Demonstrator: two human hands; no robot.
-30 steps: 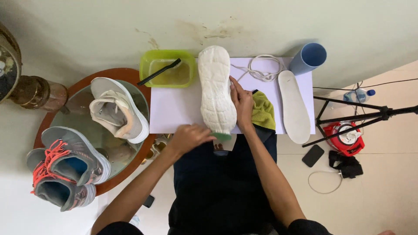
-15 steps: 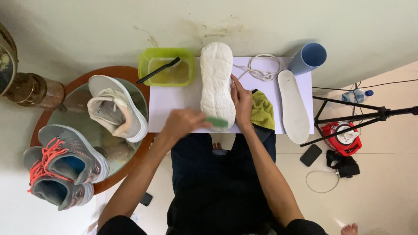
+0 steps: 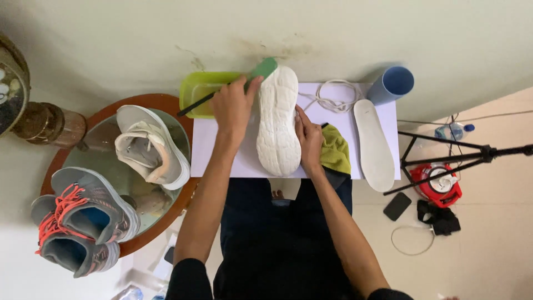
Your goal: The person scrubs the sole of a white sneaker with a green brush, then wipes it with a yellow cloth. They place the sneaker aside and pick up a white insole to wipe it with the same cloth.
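Note:
A white shoe lies sole up on a white board across my lap. My left hand grips a green brush at the shoe's far toe end. My right hand presses against the shoe's right side and steadies it, next to a yellow-green cloth. A green tub with a dark-handled tool lying across it sits just left of my left hand.
White laces, a white insole and a blue cup lie on the board's right. A round mirror-topped table at left holds a white shoe and grey shoes with orange laces. A black tripod, a red device and a phone are on the floor at right.
My left hand has moved with the green brush from the shoe's near heel end up along the sole to the far toe end. My right hand stays on the shoe's side.

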